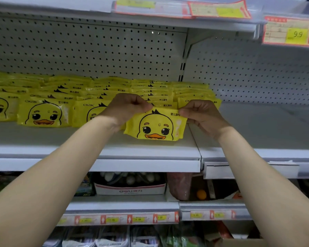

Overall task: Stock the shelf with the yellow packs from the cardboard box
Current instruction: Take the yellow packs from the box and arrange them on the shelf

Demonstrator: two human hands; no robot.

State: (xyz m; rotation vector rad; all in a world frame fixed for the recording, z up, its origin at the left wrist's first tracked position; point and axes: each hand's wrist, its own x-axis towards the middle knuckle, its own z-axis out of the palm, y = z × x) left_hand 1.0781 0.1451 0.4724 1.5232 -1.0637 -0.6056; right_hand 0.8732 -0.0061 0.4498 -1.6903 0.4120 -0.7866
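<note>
Since the pack (155,127) is a soft film pouch, it should be light and slightly squashy. Its skin looks slick enough to slip through loose fingers. The flat seam along the top seems the surest place to grip, while a squeeze at the middle would only dent it.

Both hands take it there. The left hand (127,106) pinches the upper left corner and the right hand (202,114) the upper right, with fingers curled over the seam. The pack stands upright with its duck face outward, at the front of the shelf (114,150) and at the right end of the rows (45,113) of like packs. Its lower edge is at or on the board; I cannot tell which. The cardboard box is not clearly in view.

The packs read "CKaK" at top left and 婴儿湿巾 at top right. A yellow tag (289,32) on the shelf above shows "9.9". A white carton (130,188) on the shelf below reads "deli". The lower price strips are too blurred to read.
</note>
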